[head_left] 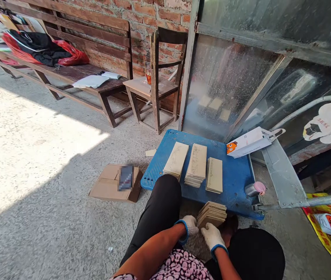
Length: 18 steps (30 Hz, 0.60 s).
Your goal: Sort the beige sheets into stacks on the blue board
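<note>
Between my knees, just below the front edge of the blue platform, a tilted stack of beige cardboard strips is held. My left hand, in a white knitted glove with a blue cuff, is closed at the stack's lower left corner. Gloved the same way, my right hand is closed on its near edge; the fingertips of both are partly hidden. On the platform lie three more piles of similar strips: a left pile, a tall middle pile and a shorter right pile.
A metal cup with a pink lid and a white paper bag are at the platform's right side. A cardboard box sits on the floor at left. Behind stand a wooden chair, a bench and a glass-panelled frame.
</note>
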Available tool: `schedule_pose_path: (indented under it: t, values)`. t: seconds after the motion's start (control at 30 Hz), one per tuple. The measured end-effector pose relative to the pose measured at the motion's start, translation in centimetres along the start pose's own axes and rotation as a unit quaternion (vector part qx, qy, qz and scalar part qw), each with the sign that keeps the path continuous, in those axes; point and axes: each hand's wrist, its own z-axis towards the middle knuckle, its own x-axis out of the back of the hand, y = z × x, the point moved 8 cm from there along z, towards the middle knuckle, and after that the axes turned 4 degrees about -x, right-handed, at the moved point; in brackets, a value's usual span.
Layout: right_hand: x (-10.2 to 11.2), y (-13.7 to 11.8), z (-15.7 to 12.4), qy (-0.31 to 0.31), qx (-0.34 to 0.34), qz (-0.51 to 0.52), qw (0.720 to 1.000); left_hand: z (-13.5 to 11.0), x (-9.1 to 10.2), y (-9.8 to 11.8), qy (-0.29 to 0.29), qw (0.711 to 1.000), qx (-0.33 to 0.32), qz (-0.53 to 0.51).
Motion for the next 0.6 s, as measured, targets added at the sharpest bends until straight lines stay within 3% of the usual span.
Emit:
schedule_pose_path:
  t: [0.6]
  values:
    - [-0.17, 0.18, 0.03, -0.012, -0.007, -0.006, 1.0, 0.27, -0.25, 0.21, -0.009, 1.0, -0.005, -0.012]
